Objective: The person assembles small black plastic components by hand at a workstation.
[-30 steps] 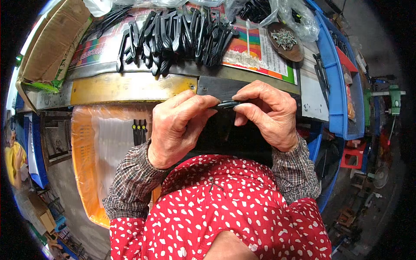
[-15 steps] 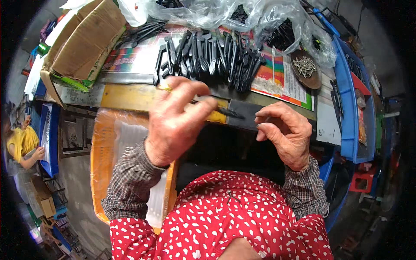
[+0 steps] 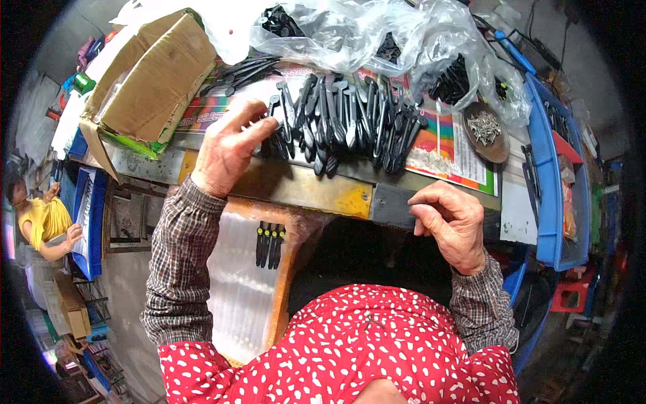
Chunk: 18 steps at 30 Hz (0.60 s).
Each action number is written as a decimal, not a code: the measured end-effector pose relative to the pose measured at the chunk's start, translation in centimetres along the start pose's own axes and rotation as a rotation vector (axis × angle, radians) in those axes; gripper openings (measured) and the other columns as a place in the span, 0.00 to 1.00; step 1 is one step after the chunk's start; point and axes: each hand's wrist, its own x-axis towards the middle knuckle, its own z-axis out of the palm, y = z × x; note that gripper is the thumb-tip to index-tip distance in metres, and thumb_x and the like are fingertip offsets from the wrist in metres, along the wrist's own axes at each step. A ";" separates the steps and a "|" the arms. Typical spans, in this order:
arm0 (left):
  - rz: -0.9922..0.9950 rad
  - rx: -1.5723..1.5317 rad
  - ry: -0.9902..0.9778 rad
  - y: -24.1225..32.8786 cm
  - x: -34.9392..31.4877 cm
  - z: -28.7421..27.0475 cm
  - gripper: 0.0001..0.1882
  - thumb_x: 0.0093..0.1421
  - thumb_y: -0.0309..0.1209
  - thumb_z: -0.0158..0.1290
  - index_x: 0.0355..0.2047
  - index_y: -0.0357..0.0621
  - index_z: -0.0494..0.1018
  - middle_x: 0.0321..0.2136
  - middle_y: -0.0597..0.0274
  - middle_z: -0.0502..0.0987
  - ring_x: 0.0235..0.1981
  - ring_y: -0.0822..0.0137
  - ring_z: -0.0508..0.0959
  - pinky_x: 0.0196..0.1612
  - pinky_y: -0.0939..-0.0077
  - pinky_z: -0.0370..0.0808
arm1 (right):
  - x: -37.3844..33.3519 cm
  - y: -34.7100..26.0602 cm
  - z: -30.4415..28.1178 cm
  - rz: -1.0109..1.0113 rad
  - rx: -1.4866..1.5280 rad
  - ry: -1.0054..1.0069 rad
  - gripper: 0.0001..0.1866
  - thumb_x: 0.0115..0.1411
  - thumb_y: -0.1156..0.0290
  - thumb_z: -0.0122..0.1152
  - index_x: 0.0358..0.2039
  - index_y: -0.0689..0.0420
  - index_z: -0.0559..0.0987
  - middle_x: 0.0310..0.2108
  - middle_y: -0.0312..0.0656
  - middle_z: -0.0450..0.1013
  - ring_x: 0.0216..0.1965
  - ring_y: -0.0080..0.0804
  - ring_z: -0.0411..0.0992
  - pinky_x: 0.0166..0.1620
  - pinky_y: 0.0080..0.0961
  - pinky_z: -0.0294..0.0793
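My left hand (image 3: pixel 227 151) reaches to the left end of a row of black plastic handle pieces (image 3: pixel 330 121) heaped on the table. Its thumb and forefinger close around one slim black piece (image 3: pixel 274 102); their exact contact is partly hidden. My right hand (image 3: pixel 449 225) hovers at the table's front edge, thumb and fingertips pinched together. Whatever lies in that pinch, if anything, is too small to make out. Below my left forearm, several black pieces with yellow-green round ends (image 3: pixel 270 246) lie side by side on white lining in an orange tray (image 3: pixel 281 296).
An oval dish of small screws (image 3: pixel 486 128) sits at the right. Beyond it stands a blue bin (image 3: pixel 552 222). A cardboard box (image 3: pixel 155 81) is at the left, and clear plastic bags (image 3: pixel 336 40) line the back. A person in yellow (image 3: pixel 50 219) sits far left.
My left hand has swung left from the table's front edge to the handle heap, uncovering the tray's contents. A dark blurred piece by it is gone from the edge. My right fingers have drawn closer together.
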 end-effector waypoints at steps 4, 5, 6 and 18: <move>0.035 0.056 -0.081 -0.2 0.3 0.3 0.19 0.49 0.14 0.51 0.43 0.40 0.75 0.40 0.53 0.77 0.42 0.51 0.79 0.44 0.65 0.77 | 0.3 -0.5 -0.1 0.022 -0.055 -0.040 0.02 0.58 0.81 0.60 0.32 0.67 0.79 0.26 0.39 0.73 0.19 0.20 0.71 0.22 0.17 0.69; 0.008 0.003 -0.087 -0.1 0.5 0.3 0.19 0.49 0.14 0.51 0.43 0.40 0.75 0.41 0.52 0.77 0.42 0.51 0.79 0.44 0.65 0.77 | 0.4 -0.7 -0.1 0.025 -0.072 -0.053 0.02 0.58 0.81 0.60 0.31 0.67 0.79 0.26 0.39 0.74 0.19 0.20 0.71 0.22 0.17 0.69; -0.019 -0.052 -0.092 -0.1 0.7 0.4 0.20 0.49 0.13 0.51 0.43 0.40 0.75 0.42 0.52 0.77 0.42 0.50 0.79 0.44 0.65 0.77 | 0.5 -0.8 -0.2 0.029 -0.090 -0.065 0.02 0.58 0.81 0.60 0.31 0.67 0.79 0.26 0.39 0.74 0.19 0.20 0.71 0.22 0.17 0.69; -0.414 0.301 -0.099 -7.1 2.8 2.1 0.13 0.56 0.27 0.55 0.43 0.46 0.76 0.40 0.55 0.79 0.40 0.50 0.79 0.43 0.62 0.76 | 6.7 0.2 -4.8 -0.176 -0.569 -0.006 0.05 0.55 0.77 0.61 0.32 0.63 0.79 0.28 0.45 0.75 0.29 0.36 0.75 0.33 0.29 0.72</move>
